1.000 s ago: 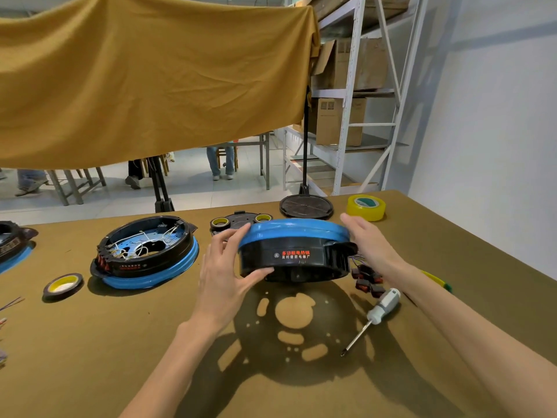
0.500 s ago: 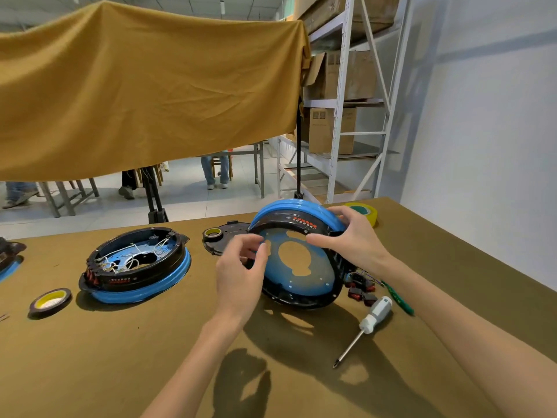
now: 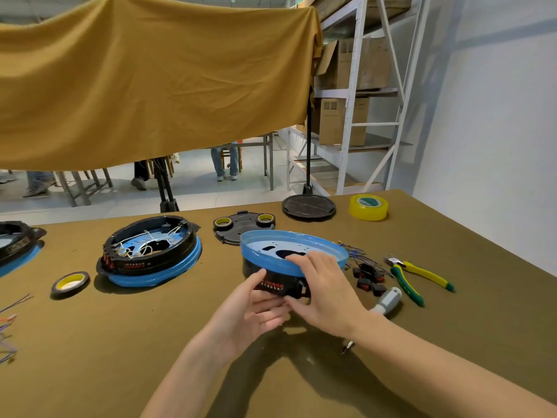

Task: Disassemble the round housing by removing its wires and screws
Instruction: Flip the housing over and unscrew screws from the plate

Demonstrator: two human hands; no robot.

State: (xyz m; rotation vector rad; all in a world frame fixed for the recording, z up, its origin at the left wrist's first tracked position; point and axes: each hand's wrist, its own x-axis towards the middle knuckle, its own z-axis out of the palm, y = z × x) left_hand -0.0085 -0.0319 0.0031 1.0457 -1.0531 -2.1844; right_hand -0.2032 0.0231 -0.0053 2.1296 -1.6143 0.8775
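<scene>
A round black housing (image 3: 280, 268) with a blue rim is held above the table, blue side up, its inside showing a pale plate with dark cut-outs. My left hand (image 3: 250, 315) cups it from below at the near side, thumb on the red lettering. My right hand (image 3: 325, 294) grips the near rim, fingers over the blue edge, thumb under. A second housing (image 3: 150, 251), full of white wires, sits on the table to the left. A white-handled screwdriver (image 3: 385, 303) lies right of my right wrist, partly hidden by it.
Green-yellow pliers (image 3: 419, 276), loose black-red switches (image 3: 369, 279) with blue wires, a yellow tape roll (image 3: 368, 207), a black round lid (image 3: 308, 207), a black plate (image 3: 241, 226) carrying two small tape rolls, a dark tape roll (image 3: 70, 282), and a third housing (image 3: 15, 245) at the left edge.
The housing went from blue rim up, was tilted on edge, and is now level with its open blue side up; both hands shifted to its near side.
</scene>
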